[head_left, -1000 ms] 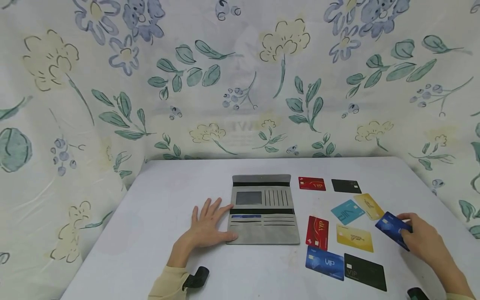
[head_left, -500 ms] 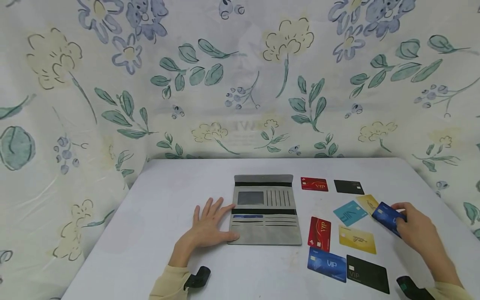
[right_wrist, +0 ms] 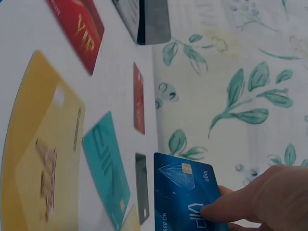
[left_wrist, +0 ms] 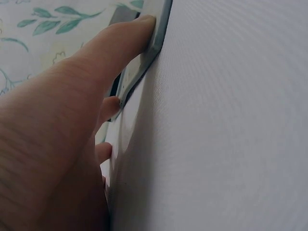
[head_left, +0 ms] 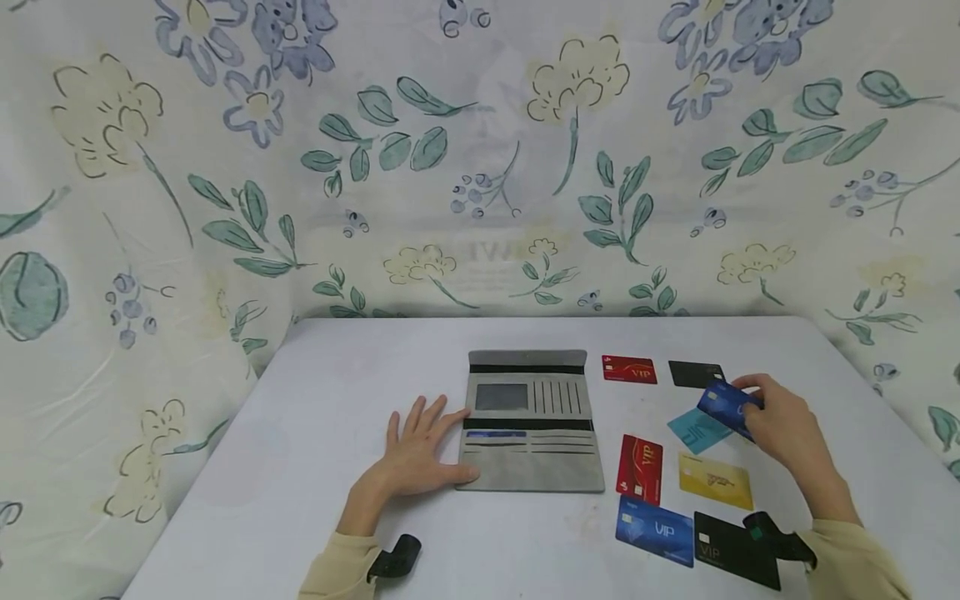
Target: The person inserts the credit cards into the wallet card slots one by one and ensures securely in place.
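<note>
Clamped on the blue card (head_left: 722,404), the right grip (head_left: 783,423) has its thumb over the VIP lettering, its fingers mostly hidden behind. That card is right of centre in the head view, overlapping the teal card (head_left: 692,430). I'd judge it light, stiff but slightly springy, hard to break, and slick enough to twist in a loose pinch; best held by one end or the long edges. The left grip (head_left: 420,457) lies with its fingers spread, thumb on the lower left of the wallet (head_left: 558,468), which looks softer and likely to flex at its fold.

Since half a second ago, the blue card has gone left and up the frame. It and the grip now hide the yellow card (right_wrist: 132,222) in the head view; only a sliver shows at the bottom of the right wrist view. The left grip and wallet have barely shifted.
</note>
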